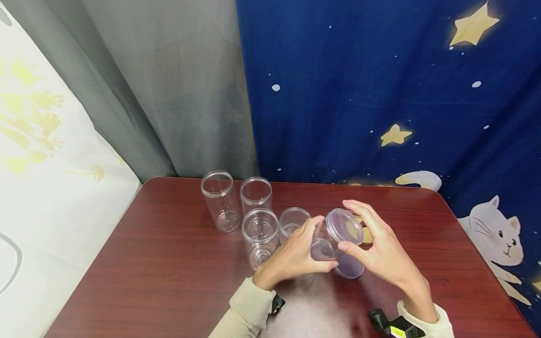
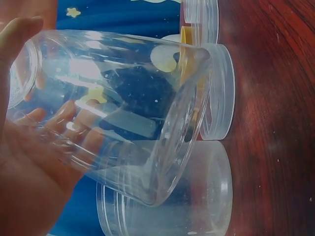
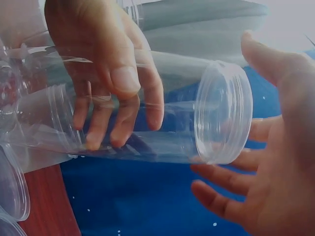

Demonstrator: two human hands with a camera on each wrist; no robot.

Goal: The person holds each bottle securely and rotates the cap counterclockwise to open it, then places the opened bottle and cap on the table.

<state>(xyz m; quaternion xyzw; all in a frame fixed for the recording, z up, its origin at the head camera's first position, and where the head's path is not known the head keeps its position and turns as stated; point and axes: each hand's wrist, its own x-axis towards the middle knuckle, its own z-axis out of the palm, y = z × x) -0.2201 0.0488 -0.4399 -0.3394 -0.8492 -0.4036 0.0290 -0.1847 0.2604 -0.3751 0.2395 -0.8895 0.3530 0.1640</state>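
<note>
My left hand (image 1: 297, 251) grips a clear plastic jar (image 1: 323, 249) around its side and holds it tilted above the table. A translucent screw lid (image 1: 341, 225) sits on the jar's mouth, which points up and to the right. The right hand (image 1: 382, 246) is spread around this lid, thumb at one side and fingers at the other. In the right wrist view, its thumb is apart from the lid (image 3: 224, 113) while several fingers lie behind the rim. Through the clear wall in the left wrist view, the jar (image 2: 123, 113) looks empty.
Tall clear jars (image 1: 220, 206) stand upright at the left, with a shorter clear jar (image 1: 296, 219) beside my left hand. A loose translucent lid (image 1: 351, 267) lies beneath the held jar, and gold-coloured lids (image 1: 367, 236) lie behind the right hand. A curtain (image 1: 321, 117) hangs behind the table.
</note>
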